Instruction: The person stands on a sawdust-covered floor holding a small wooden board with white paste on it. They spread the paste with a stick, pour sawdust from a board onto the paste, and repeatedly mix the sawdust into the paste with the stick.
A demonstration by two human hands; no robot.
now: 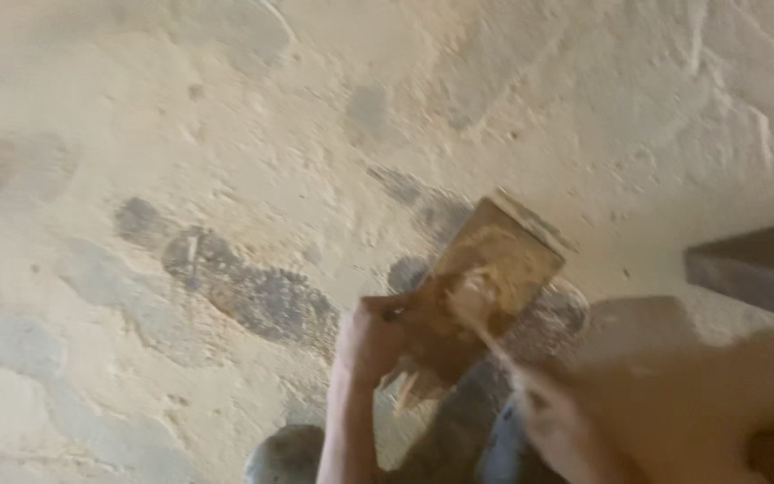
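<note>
Wooden block [485,287], flat and rectangular, stands tilted over a dusty sand-coloured floor [181,134], its long axis rising from lower left to upper right. The left hand [374,341] grips the block's lower left edge, fingers [396,312] closed around it. The right hand [575,421], blurred, sits just right of the block's lower end, apparently holding a thin pale stick [485,327] against the wood; its fingers are too smeared to tell how they are set. A dark board [754,264] juts in at the right edge.
</note>
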